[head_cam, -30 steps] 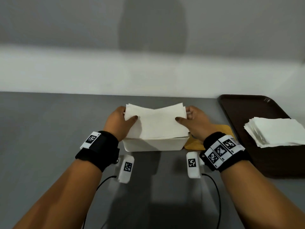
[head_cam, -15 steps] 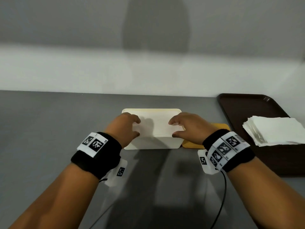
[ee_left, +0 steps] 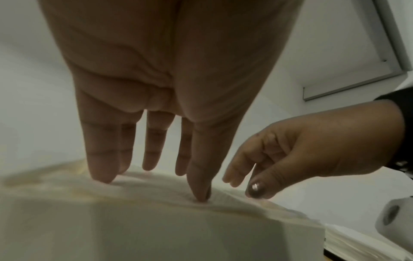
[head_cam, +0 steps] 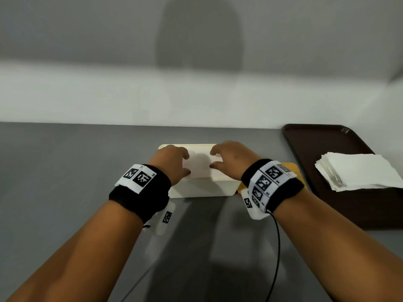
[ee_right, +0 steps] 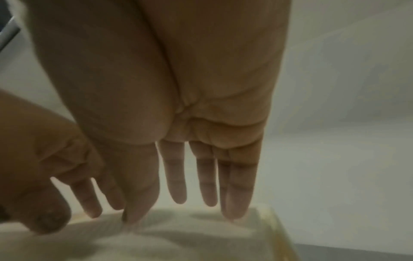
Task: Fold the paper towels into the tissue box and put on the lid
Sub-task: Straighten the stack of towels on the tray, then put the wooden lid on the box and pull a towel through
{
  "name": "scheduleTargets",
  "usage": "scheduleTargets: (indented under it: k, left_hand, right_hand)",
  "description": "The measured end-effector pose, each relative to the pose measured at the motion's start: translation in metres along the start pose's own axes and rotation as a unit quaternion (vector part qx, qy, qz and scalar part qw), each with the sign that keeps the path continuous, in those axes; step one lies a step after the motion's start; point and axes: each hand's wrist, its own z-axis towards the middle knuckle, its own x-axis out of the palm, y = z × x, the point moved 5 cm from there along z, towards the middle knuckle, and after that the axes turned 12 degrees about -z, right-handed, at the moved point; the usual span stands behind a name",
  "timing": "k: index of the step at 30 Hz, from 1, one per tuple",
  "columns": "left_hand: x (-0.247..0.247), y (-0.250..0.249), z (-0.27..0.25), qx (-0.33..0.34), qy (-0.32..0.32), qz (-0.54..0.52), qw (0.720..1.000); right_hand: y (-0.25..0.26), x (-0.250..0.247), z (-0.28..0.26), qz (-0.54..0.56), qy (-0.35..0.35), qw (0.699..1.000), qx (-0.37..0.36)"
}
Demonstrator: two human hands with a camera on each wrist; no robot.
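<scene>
A white tissue box [head_cam: 202,189] stands mid-table with a stack of paper towels [head_cam: 199,165] lying inside it. My left hand [head_cam: 174,163] and right hand [head_cam: 229,159] are over the box, fingers extended downward. In the left wrist view the left fingertips [ee_left: 198,192] press into the towels [ee_left: 156,187]. In the right wrist view the right fingertips [ee_right: 234,211] touch the towels [ee_right: 178,238] near the box rim [ee_right: 277,229]. Neither hand grips anything. A yellowish lid [head_cam: 291,168] lies flat right of the box, partly hidden by my right wrist.
A dark brown tray [head_cam: 305,144] sits at the right with a stack of white paper towels [head_cam: 357,171] on it. A pale wall runs along the table's far edge. Cables hang from both wrist cameras over the grey table.
A second ago both hands held the towel stack by its ends above the box. The stack now lies inside the box, and both hands have moved on top toward its middle.
</scene>
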Motion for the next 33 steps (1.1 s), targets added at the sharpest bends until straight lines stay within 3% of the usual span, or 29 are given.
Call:
scheduleTargets:
  k: [4, 11, 13, 16, 19, 21, 25, 29, 33]
  left_hand:
    - [0.012, 0.001, 0.005, -0.025, 0.035, 0.006, 0.999]
    - [0.018, -0.001, 0.010, -0.027, 0.037, 0.020, 0.999]
    - [0.012, 0.001, 0.007, -0.033, 0.025, -0.005, 0.999]
    - [0.001, 0.000, -0.005, -0.018, -0.039, -0.024, 0.999]
    - [-0.004, -0.008, -0.023, 0.005, -0.109, -0.028, 0.994]
    - [0.000, -0.018, -0.032, 0.023, -0.136, -0.036, 0.990]
    - [0.014, -0.039, -0.041, 0.050, -0.173, -0.083, 0.980]
    - [0.036, -0.060, -0.046, 0.055, -0.179, -0.098, 0.977]
    - [0.053, -0.074, -0.050, 0.057, -0.189, -0.098, 0.975]
  right_hand:
    - [0.012, 0.016, 0.006, -0.007, 0.056, 0.998, 0.002]
    - [0.014, 0.022, 0.008, -0.008, 0.062, 0.998, 0.013]
    - [0.006, 0.015, 0.003, 0.046, 0.036, 0.998, 0.024]
    - [-0.025, -0.003, -0.017, 0.150, -0.061, 0.985, 0.054]
    - [-0.074, 0.001, -0.041, 0.171, -0.121, 0.971, 0.115]
    - [-0.105, 0.021, -0.051, 0.143, -0.090, 0.975, 0.142]
    - [-0.131, 0.074, -0.060, 0.027, 0.061, 0.989, 0.134]
    - [-0.134, 0.104, -0.058, -0.029, 0.089, 0.990, 0.103]
    - [-0.140, 0.112, -0.053, -0.073, 0.069, 0.989, 0.104]
